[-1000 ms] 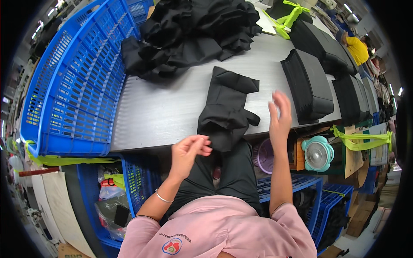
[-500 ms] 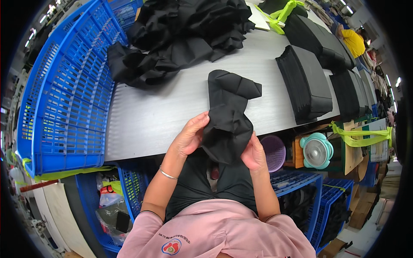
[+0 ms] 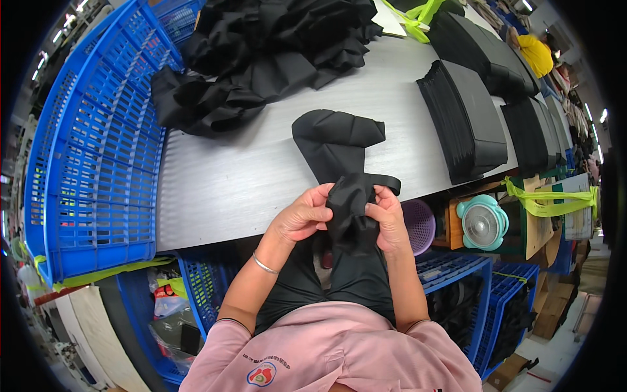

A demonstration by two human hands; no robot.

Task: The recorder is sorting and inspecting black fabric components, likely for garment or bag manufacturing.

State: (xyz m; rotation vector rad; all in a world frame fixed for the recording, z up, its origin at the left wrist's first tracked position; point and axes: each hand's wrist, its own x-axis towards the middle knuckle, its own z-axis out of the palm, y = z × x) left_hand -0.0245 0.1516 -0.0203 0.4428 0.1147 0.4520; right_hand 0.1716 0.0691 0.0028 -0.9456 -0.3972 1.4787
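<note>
A black fabric piece (image 3: 349, 202) hangs between my two hands at the table's near edge. Its far part lies folded over on the grey tabletop. My left hand (image 3: 304, 214) pinches its left side between thumb and fingers. On the opposite side, my right hand (image 3: 386, 215) grips the same cloth, and a short black loop sticks out above its fingers. Beyond them is a large heap of crumpled black fabric (image 3: 281, 49). To the right stand neat stacks of flat black pieces (image 3: 467, 121).
A tall blue plastic crate (image 3: 98, 163) stands at the table's left end. Below the right edge are a purple basket (image 3: 418, 227), a small teal fan (image 3: 483, 222) and blue crates (image 3: 457, 277) with dark contents. Another blue crate (image 3: 153, 326) holds bags. A person in yellow (image 3: 535, 55) is far right.
Both hands have shifted their grip on the cloth and drawn closer together. The near part is bunched up more, and a loop now shows at the right hand.
</note>
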